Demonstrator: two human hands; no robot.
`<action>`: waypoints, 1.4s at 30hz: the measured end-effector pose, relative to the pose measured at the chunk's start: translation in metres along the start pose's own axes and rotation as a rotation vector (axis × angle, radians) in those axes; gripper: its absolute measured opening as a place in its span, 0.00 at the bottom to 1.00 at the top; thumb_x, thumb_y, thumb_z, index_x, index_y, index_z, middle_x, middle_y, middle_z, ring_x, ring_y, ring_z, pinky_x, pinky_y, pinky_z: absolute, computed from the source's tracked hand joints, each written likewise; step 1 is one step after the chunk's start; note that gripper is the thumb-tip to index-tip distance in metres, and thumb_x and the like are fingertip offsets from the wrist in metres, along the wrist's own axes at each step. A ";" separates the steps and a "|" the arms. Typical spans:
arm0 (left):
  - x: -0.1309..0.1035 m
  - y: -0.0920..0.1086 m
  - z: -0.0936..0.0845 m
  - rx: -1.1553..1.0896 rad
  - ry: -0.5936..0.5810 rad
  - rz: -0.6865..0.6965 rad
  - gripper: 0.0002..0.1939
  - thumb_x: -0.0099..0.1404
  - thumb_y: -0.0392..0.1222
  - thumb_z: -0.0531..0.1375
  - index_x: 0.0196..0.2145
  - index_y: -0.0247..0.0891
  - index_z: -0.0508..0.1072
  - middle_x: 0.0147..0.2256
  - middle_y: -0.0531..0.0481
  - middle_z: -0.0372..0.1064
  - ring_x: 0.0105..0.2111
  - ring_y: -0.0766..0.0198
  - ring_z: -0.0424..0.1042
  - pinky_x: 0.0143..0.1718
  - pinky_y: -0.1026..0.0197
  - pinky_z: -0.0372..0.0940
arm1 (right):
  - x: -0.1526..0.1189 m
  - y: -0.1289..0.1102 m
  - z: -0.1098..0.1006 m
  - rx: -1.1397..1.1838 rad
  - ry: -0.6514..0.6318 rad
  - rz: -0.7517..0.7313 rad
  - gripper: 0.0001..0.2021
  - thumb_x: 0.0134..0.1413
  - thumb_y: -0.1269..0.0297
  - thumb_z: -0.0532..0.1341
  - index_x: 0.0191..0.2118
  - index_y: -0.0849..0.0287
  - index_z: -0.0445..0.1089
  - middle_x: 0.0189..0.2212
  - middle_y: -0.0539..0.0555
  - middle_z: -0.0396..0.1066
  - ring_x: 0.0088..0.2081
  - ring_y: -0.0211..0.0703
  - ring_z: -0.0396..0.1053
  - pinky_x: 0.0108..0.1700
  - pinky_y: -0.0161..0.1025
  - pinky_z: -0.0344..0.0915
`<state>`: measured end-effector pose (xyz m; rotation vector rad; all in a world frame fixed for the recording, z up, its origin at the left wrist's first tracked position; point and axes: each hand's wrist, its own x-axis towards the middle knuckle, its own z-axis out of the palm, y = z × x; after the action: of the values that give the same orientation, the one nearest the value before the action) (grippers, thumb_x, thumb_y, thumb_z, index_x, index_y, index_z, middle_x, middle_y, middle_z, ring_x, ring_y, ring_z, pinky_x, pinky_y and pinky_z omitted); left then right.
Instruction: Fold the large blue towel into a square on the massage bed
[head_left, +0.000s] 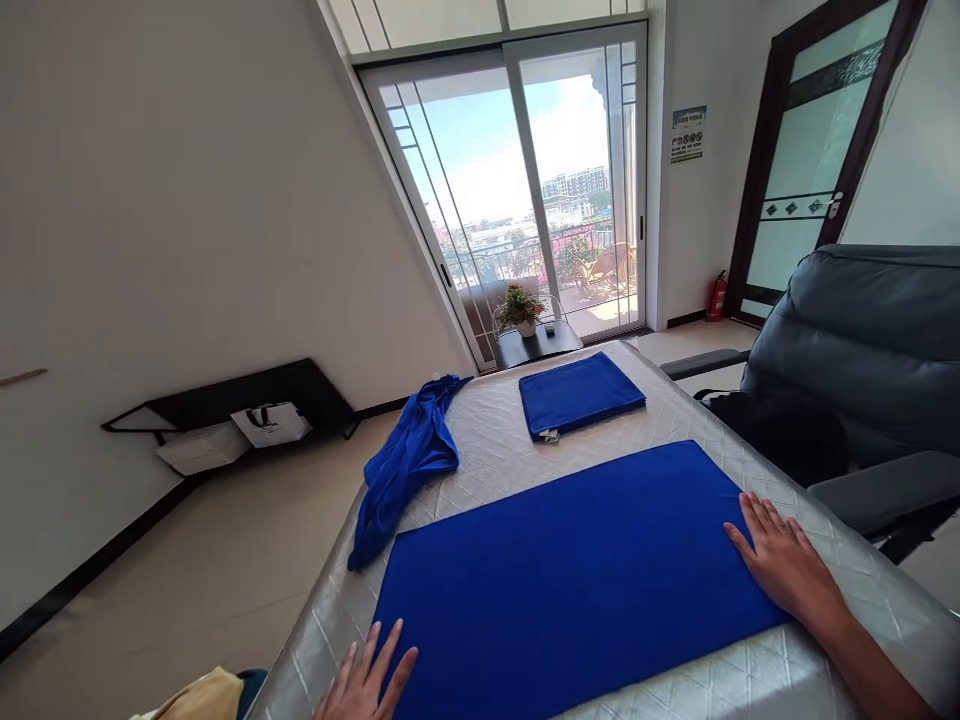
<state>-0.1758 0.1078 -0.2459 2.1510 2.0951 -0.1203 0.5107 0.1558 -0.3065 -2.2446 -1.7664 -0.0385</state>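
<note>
A mattress (487, 450), armchair (870, 320), wall notice (688, 135) and fire extinguisher (717, 298) suggest a room between home and office.

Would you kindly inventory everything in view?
Flat cloth: 1, blue, on mattress
Folded cloth: 1 pile, blue, beyond it
Crumpled cloth: 1, blue, mattress's left edge
Mattress: 1, silver, beneath cloths
Small table: 1, black, beyond mattress
Potted plant: 1, green, on table
Sliding door: 1, grey, far wall
Sign: 1, multicoloured, far wall
Fire extinguisher: 1, red, below sign
Hinged door: 1, brown, right
Armchair: 1, black, right
Low stand: 1, black, left
Bag: 1, white, on stand
Box: 1, white, beside bag
Left hand: 1, cloth's left edge
Right hand: 1, cloth's right edge
</note>
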 end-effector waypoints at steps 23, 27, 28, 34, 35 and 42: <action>0.139 0.027 -0.022 -0.008 0.318 -0.039 0.31 0.76 0.56 0.45 0.69 0.42 0.60 0.70 0.42 0.54 0.70 0.49 0.52 0.70 0.42 0.48 | 0.022 -0.275 -0.054 0.181 -0.321 -0.659 0.33 0.72 0.44 0.38 0.73 0.55 0.51 0.73 0.53 0.46 0.73 0.49 0.42 0.72 0.53 0.43; 0.137 0.011 -0.019 -0.048 0.293 -0.087 0.31 0.76 0.56 0.44 0.71 0.42 0.57 0.71 0.42 0.51 0.70 0.49 0.51 0.69 0.43 0.49 | 0.034 -0.294 -0.037 0.179 -0.415 -0.681 0.34 0.71 0.41 0.38 0.74 0.52 0.47 0.74 0.53 0.40 0.74 0.51 0.36 0.73 0.57 0.37; 0.138 0.008 -0.017 -0.054 0.293 -0.083 0.31 0.76 0.56 0.44 0.71 0.42 0.56 0.71 0.41 0.51 0.70 0.49 0.52 0.69 0.43 0.49 | 0.039 -0.286 -0.033 0.181 -0.422 -0.695 0.34 0.71 0.41 0.38 0.74 0.51 0.46 0.74 0.52 0.39 0.74 0.51 0.36 0.73 0.57 0.36; 0.142 0.003 -0.012 -0.066 0.294 -0.069 0.32 0.76 0.57 0.43 0.71 0.42 0.55 0.72 0.42 0.48 0.71 0.49 0.49 0.70 0.41 0.48 | 0.086 -0.176 -0.019 0.142 -0.359 -0.637 0.34 0.70 0.39 0.37 0.75 0.47 0.43 0.75 0.47 0.38 0.74 0.48 0.35 0.74 0.53 0.35; 0.143 0.003 -0.011 -0.066 0.287 -0.073 0.32 0.76 0.58 0.43 0.71 0.42 0.54 0.72 0.42 0.47 0.71 0.49 0.48 0.70 0.41 0.47 | 0.096 -0.153 -0.017 0.106 -0.337 -0.566 0.35 0.70 0.39 0.37 0.75 0.48 0.44 0.74 0.48 0.39 0.74 0.48 0.36 0.74 0.53 0.36; 0.143 0.003 -0.012 -0.024 0.291 -0.082 0.32 0.76 0.56 0.42 0.71 0.41 0.56 0.71 0.44 0.51 0.71 0.51 0.49 0.70 0.44 0.47 | 0.148 -0.041 -0.003 -0.076 -0.237 -0.173 0.36 0.69 0.47 0.38 0.75 0.60 0.45 0.74 0.54 0.41 0.74 0.48 0.38 0.73 0.52 0.39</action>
<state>-0.1692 0.2512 -0.2560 2.1809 2.3242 0.2227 0.5090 0.3041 -0.2662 -2.2190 -2.1126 0.1318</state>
